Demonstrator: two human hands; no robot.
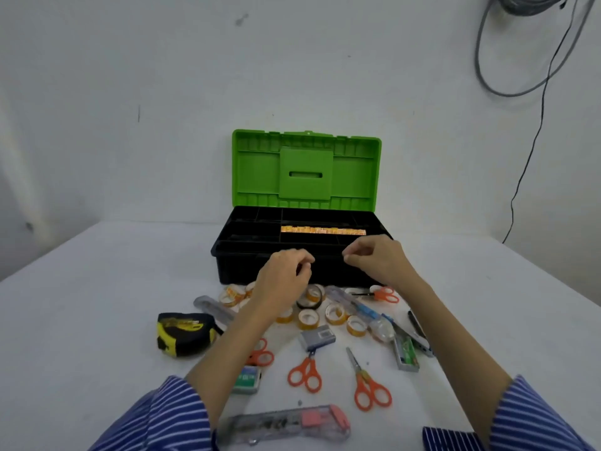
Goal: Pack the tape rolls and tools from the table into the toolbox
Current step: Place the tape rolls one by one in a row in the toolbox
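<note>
Head view, looking down at a white table (97,304). A toolbox (302,252) with a black body and a raised green lid (305,170) stands at the table's far middle; it is the landmark here. A strip of orange-patterned material (322,230) lies in one of its tray compartments.

Both hands hover at the toolbox's near rim. The left hand (286,271) has its fingers curled with thumb and fingertips drawn together; the right hand (374,258) is curled likewise. Whether either pinches anything cannot be told.

Just in front of the toolbox, below and between the hands, lie the small tape rolls (335,314), close together and some touching. They look light, stiff and smooth; a pinch through the core or across the rim should hold one.

Nearer than the rolls, orange-handled scissors (307,374) lie scattered, best lifted by the handles. To the toolbox's near left sits a yellow-and-black tape measure (185,333), likely the heaviest piece and one for a whole-hand grip. Nearest the viewer lies a clear utility knife (286,424).
</note>
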